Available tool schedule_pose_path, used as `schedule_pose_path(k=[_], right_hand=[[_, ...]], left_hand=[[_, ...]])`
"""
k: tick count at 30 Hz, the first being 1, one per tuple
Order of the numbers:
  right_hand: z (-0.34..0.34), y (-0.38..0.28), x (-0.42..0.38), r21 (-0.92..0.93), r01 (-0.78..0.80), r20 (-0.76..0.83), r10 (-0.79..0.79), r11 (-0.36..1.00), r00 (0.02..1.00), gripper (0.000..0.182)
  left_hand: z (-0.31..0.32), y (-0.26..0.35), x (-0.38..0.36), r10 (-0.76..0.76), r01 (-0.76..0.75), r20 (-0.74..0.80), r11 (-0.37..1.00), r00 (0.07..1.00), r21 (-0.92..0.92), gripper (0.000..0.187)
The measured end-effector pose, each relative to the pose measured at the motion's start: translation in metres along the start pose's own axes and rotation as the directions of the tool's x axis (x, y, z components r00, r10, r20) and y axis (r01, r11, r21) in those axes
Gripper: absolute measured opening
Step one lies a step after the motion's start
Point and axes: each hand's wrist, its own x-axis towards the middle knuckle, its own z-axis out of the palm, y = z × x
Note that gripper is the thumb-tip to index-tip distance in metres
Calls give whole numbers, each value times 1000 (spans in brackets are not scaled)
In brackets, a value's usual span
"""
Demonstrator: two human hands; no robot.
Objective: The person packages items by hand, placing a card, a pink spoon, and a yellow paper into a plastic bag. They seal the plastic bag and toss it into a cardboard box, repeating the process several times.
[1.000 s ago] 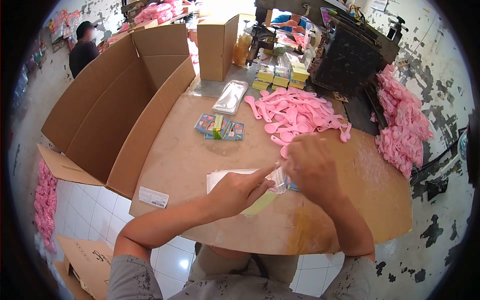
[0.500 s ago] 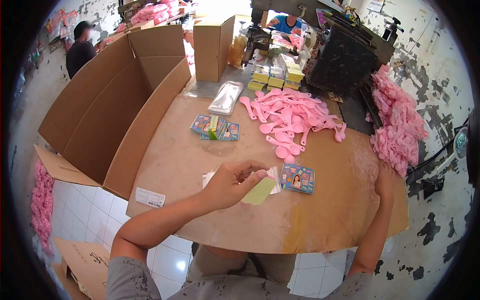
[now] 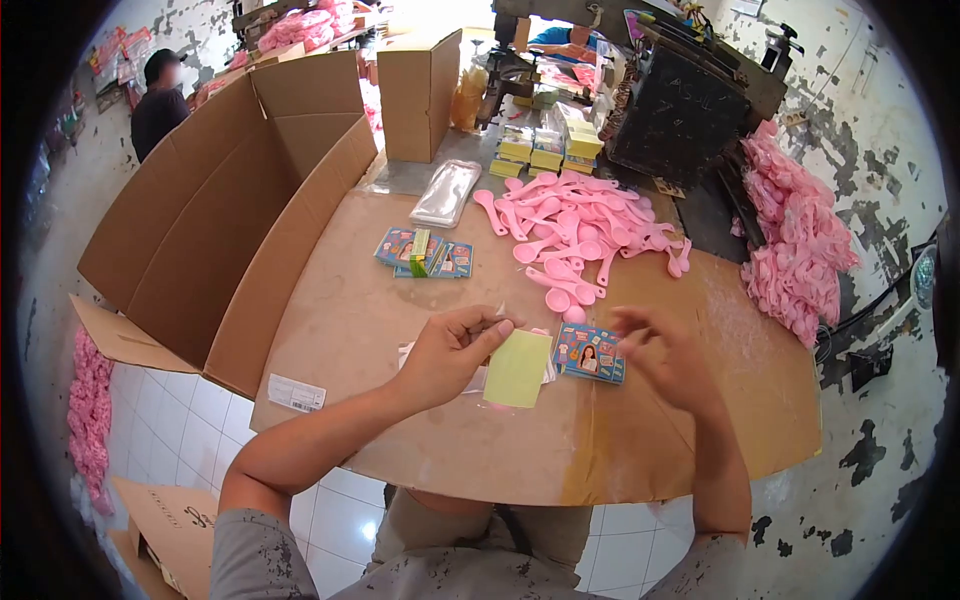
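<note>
My left hand (image 3: 455, 352) pinches a pale yellow-green card (image 3: 518, 370) by its upper left edge, over the middle of the table. Under and behind the card lie clear plastic bags, partly hidden. My right hand (image 3: 668, 358) hangs beside a small stack of blue printed cards (image 3: 588, 352), its fingers apart and slightly blurred, with nothing visible in them. Just beyond both hands spreads a heap of pink plastic spoons (image 3: 580, 225).
Banded blue cards (image 3: 425, 253) and a stack of clear bags (image 3: 445, 195) lie left of the spoons. A large open carton (image 3: 290, 235) stands at left. Packed pink spoons (image 3: 795, 250) pile up at right, beside a black machine (image 3: 675, 105). Two other people work beyond.
My right hand has come from the pink pile at the right edge to beside the blue cards. The card in my left hand has turned to show its flat face.
</note>
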Motion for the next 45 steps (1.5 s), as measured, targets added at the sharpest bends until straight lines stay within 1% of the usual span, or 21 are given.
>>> schedule_pose_path(k=[1,4,5,7,8,10,14,17,20,23,26,30,32,35,37,38,41,44,45], right_hand=[[17,-12,5,96,41,35,-45,995,998,37],[53,-28,16,267,15,69,-35,964,997,33],[60,-22,19,361,-51,91,19,931,996,31],[74,-9,22,531,-185,157,119,827,980,27],[75,-8,23,578,-192,161,119,793,980,24],[75,-5,23,666,-209,173,125,716,977,20],[73,1,19,675,-204,148,141,709,979,17],[75,4,17,670,-222,159,155,708,975,16],[76,4,16,643,-256,190,174,722,966,16],[78,0,13,619,-256,199,167,742,966,16],[81,1,12,595,-220,196,125,773,973,16],[82,-2,11,609,-176,185,77,774,980,16],[82,-1,11,620,-170,178,74,766,981,16],[82,1,10,628,-156,146,81,763,986,17],[78,-1,11,606,-128,115,73,785,991,17],[77,1,11,614,-140,116,86,777,990,17],[77,5,11,640,-161,117,112,751,987,17],[75,4,11,655,-163,110,120,738,987,17],[75,4,11,657,-165,108,125,735,986,17]], left_hand=[[1,-1,-1,-10,10,2,1000,1000,8,29],[1,-6,-2,-15,14,16,999,1000,49,30],[1,-7,-2,-11,9,21,998,1000,66,29],[3,-7,-3,18,-18,17,1000,1000,22,28],[3,-7,-3,32,-32,12,999,999,-1,27],[0,-7,-3,41,-41,-3,996,999,76,26],[1,-1,-4,27,-21,-31,981,999,194,23],[-2,-7,-2,49,-45,-11,974,999,222,23],[0,-13,1,169,-163,-21,971,985,172,24],[4,-4,-2,193,-188,-63,979,979,83,23],[2,4,-3,218,-206,-96,971,971,119,21],[-1,7,-4,191,-184,-118,980,974,73,21],[-4,5,-4,162,-161,-109,987,981,14,23],[-7,2,-2,227,-228,-15,974,974,-14,29],[-12,3,-1,208,-205,33,975,978,-85,33],[-13,4,0,200,-192,58,974,978,-119,35],[-8,-1,1,241,-249,117,966,964,63,37],[-8,-2,0,116,-147,141,963,983,228,31],[-8,-1,-1,98,-126,130,964,987,234,27]])
